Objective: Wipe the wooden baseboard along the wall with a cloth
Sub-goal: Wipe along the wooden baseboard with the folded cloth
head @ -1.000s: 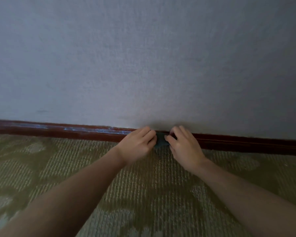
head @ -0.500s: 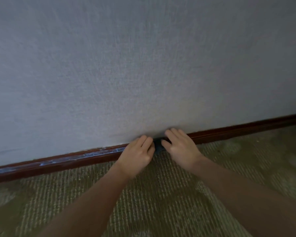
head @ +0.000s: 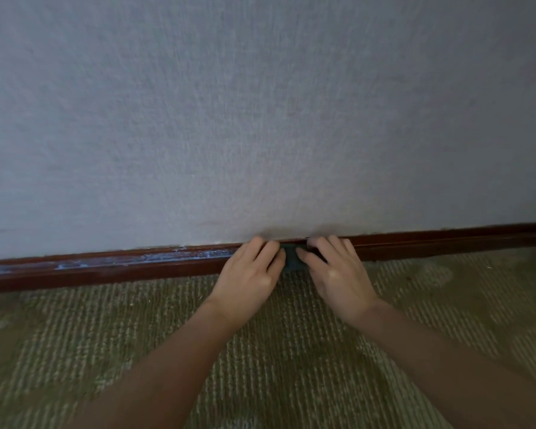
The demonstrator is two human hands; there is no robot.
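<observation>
Left hand (head: 248, 270) and right hand (head: 334, 274) side by side, close together but not touching, both curled onto one small dark teal cloth (head: 291, 258). Clamped it from either edge, thumbs turned inward, fingertips hooked up toward the top lip of the baseboard (head: 106, 267). Showed only a narrow strip of cloth between the two thumbs; hid the rest under the fingers. Pressed the cloth against the front face of the dark red-brown wooden baseboard, at the foot of the wall (head: 260, 119), near the middle of the view.

Judged as mid-wipe. Risked bunching the cloth into a wad under so tight a two-handed grip, with less fabric left flat on the wood. Risked dragging its lower edge across the rough carpet (head: 291, 351), picking up lint and smearing it back onto the board. Risked passing over the pale bluish-white streaks (head: 180, 253) along the upper edge to the left of the hands, through too light a pressure or a pass along the front face only. Could not tell whether damp or dry.

Below: olive-green carpet, ribbed weave, paler blotchy patches, butted up against the baseboard. Above: plain grey-white textured wall across the upper half of the view. Dim, soft light throughout. Darker, glossier wood to the right of the hands.
</observation>
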